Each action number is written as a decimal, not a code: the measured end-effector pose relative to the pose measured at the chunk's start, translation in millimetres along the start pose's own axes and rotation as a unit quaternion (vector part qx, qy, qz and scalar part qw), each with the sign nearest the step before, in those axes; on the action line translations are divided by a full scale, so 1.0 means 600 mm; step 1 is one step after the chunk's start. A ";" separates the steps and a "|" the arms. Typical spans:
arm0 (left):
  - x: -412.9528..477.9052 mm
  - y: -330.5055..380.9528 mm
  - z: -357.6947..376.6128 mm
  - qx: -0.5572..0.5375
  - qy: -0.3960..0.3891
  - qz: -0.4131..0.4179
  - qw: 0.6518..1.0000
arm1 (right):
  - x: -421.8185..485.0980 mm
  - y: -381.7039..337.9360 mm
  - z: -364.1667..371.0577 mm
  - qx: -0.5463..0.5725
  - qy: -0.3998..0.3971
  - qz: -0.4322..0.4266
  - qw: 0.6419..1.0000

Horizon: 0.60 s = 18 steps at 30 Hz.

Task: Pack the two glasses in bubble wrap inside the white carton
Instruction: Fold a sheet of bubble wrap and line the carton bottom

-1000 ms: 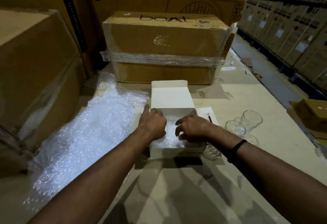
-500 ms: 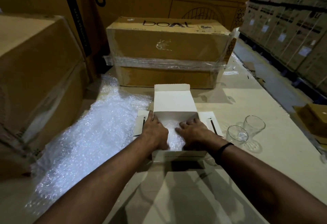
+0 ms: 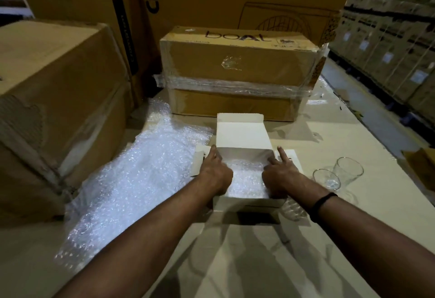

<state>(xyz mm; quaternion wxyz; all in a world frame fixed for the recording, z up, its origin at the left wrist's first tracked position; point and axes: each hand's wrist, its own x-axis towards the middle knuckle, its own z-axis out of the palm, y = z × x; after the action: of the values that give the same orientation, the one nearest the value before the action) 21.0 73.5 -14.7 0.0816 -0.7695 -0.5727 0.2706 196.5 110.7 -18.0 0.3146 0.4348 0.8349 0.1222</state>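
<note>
Both hands have slid apart toward the side walls of the white carton (image 3: pixel 247 203), spreading its bubble-wrap lining (image 3: pixel 247 177) flat. The right hand (image 3: pixel 279 177) presses with straight fingers (image 3: pixel 281 155), gripping nothing. The left hand (image 3: pixel 215 175) dips inside, its grip unclear. The carton sits mid-counter (image 3: pixel 353 227). The two glasses (image 3: pixel 326 179) stand bare at its 3 o'clock, with spare wrap (image 3: pixel 141 175) at 9. Lining looks nearly done; wrapping and loading remain.

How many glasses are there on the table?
2. The near glass stands on the table right of the white carton; the far glass stands just behind it. The left hand and right hand cover part of the carton's inside, so more could hide there.
</note>
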 end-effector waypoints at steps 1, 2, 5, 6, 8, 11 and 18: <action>-0.004 -0.006 -0.002 -0.041 0.033 -0.001 0.999 | -0.004 0.003 -0.006 0.016 0.001 0.001 1.000; -0.014 -0.016 -0.004 -0.091 0.073 -0.002 0.993 | -0.012 0.007 -0.013 0.040 0.008 0.004 0.999; -0.060 -0.051 0.023 -0.297 0.266 -0.032 0.917 | -0.050 0.015 -0.033 0.171 0.094 0.023 0.980; -0.077 -0.061 0.044 -0.362 0.353 -0.067 0.860 | -0.065 0.009 -0.035 0.215 0.161 0.024 0.963; -0.113 -0.082 0.100 -0.424 0.473 -0.170 0.753 | -0.091 -0.032 -0.036 0.298 0.332 0.010 0.895; -0.148 -0.104 0.180 -0.434 0.375 -0.303 0.762 | -0.115 -0.131 -0.030 0.368 0.462 -0.054 0.805; -0.169 -0.119 0.239 -0.424 0.217 -0.308 0.824 | -0.070 -0.298 0.007 0.397 0.325 -0.108 0.851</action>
<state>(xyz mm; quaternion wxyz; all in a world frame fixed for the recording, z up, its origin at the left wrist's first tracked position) -132.1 -23.5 -71.3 -0.0510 -0.5507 -0.8056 -0.2123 101.0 -29.2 -89.0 -0.1628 0.3652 0.9086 -0.1204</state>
